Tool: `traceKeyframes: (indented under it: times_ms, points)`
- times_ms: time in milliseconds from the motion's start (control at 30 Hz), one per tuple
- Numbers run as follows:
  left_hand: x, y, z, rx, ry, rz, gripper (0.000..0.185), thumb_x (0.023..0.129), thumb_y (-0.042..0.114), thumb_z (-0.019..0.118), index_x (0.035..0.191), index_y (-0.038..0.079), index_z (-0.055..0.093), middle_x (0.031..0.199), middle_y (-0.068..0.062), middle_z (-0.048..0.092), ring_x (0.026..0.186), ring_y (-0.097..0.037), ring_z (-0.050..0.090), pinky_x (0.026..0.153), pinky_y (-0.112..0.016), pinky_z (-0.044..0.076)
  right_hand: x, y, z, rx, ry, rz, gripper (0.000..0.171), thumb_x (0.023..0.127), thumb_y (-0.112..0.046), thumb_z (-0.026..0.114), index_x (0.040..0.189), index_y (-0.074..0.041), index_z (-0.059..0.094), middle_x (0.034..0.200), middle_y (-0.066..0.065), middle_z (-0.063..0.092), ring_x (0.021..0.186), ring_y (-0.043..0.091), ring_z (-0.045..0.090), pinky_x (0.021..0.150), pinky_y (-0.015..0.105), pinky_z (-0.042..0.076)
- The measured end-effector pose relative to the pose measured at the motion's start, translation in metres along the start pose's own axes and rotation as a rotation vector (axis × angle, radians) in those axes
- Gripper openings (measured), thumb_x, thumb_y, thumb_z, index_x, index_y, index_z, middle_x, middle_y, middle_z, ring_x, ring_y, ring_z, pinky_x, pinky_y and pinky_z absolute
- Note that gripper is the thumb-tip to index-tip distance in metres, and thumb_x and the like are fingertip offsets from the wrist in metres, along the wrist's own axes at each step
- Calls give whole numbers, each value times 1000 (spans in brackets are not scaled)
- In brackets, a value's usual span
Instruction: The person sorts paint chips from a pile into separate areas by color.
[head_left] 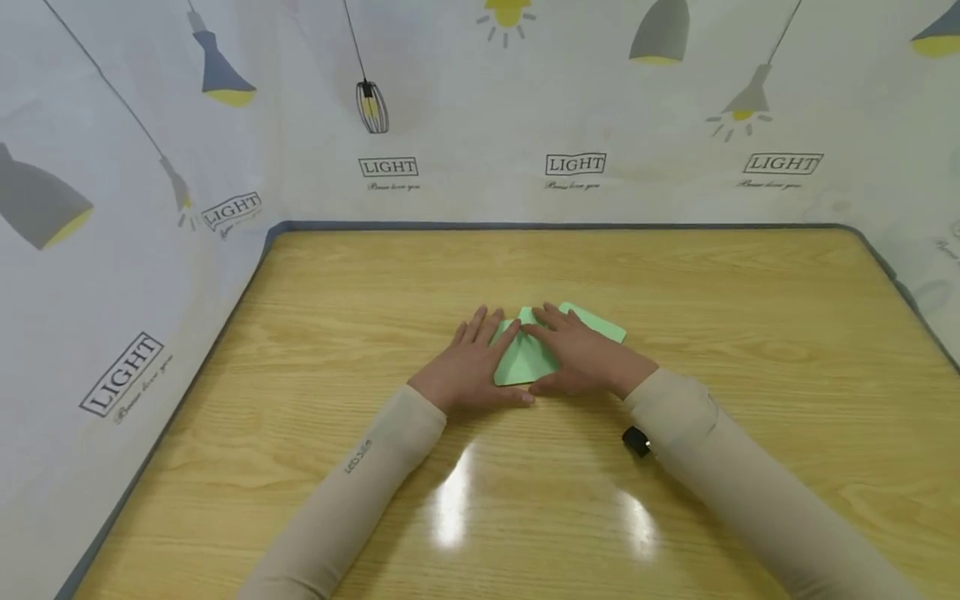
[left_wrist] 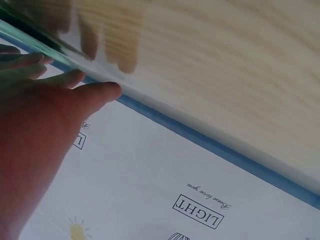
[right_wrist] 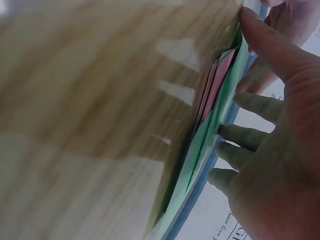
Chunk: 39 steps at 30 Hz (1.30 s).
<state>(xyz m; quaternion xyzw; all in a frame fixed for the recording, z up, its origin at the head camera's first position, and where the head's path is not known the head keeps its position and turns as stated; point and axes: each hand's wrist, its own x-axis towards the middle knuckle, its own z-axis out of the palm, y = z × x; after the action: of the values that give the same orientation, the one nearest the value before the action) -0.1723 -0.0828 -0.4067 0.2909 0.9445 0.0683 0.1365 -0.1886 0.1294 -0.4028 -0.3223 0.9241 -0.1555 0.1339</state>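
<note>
Folded light-green paper [head_left: 521, 367] lies on the wooden table in front of me, with creases fanning over its top. My left hand [head_left: 467, 371] rests on its left side, fingers extended and thumb along the near edge. From the right, my right hand [head_left: 581, 358] lies over the paper with its fingers spread. The two hands nearly meet at the middle. A green flap sticks out beyond the right hand. In the right wrist view, pink layers [right_wrist: 220, 85] show at the open edge of the green paper [right_wrist: 187, 172]. The part under my palms is hidden.
A small black object [head_left: 636, 442] sits beside the right sleeve, partly covered by it. The wooden table [head_left: 360, 283] has a dark blue edge [head_left: 562, 226]. White sheeting [head_left: 480, 108] printed with lamps and the word LIGHT stands along the back and sides.
</note>
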Motion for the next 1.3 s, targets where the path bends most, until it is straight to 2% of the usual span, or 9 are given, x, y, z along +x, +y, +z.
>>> traceKeyframes:
  times_ms: [133,333,467,533,633,800,900,1133,1300]
  points:
    - [0,-1,0,1,-13,6,100,87,74,48,159,16,10,162,-15,4,147,-32,-4,116,-44,8,2,-1,-2,-11,-1,-1,85,83,-42,78,149,-6,39,155,23,26,141,44,23,112,57,16]
    - [0,-2,-2,-1,-27,3,92,90,71,46,158,17,16,162,-14,7,148,-30,5,114,-44,22,7,0,-3,41,18,6,80,80,-40,81,146,-11,45,149,18,31,136,38,30,105,51,36]
    - [3,-4,-5,6,7,39,81,93,61,53,154,13,29,158,-14,21,144,-30,19,111,-40,29,9,3,-4,109,11,13,84,77,-39,84,145,-11,44,145,16,30,130,32,33,98,46,41]
    - [5,-5,-6,4,23,60,76,92,55,60,150,12,36,151,-13,30,138,-29,29,108,-38,34,10,3,-3,142,2,19,86,76,-39,86,144,-10,42,143,15,29,126,31,34,97,44,42]
    - [6,-5,-8,-29,38,72,73,88,48,69,145,11,42,142,-11,35,128,-27,37,99,-37,42,11,3,-2,175,-10,32,89,74,-40,87,143,-10,41,141,13,28,123,30,34,95,43,43]
    - [8,-4,-9,-93,50,58,75,84,46,74,143,12,42,141,-12,31,124,-29,36,92,-37,47,11,1,-3,163,5,16,88,73,-43,87,140,-13,40,138,12,28,121,29,36,94,42,45]
    - [9,-3,-8,-97,61,66,76,84,47,74,142,12,42,142,-10,29,125,-29,35,90,-35,48,9,0,-3,148,21,-2,86,73,-45,86,139,-14,40,138,11,28,120,29,37,91,41,46]
    - [10,-6,-5,-79,64,84,75,83,52,71,140,12,42,145,-9,31,132,-25,30,100,-34,41,5,-2,-2,128,54,-30,86,74,-43,85,140,-12,40,148,15,24,132,33,28,96,45,43]
    - [1,-7,-8,-131,58,96,75,81,51,74,138,13,44,142,-7,33,129,-21,32,98,-31,42,-2,-7,0,122,77,-87,82,76,-41,84,138,-10,41,147,18,28,136,36,25,103,48,38]
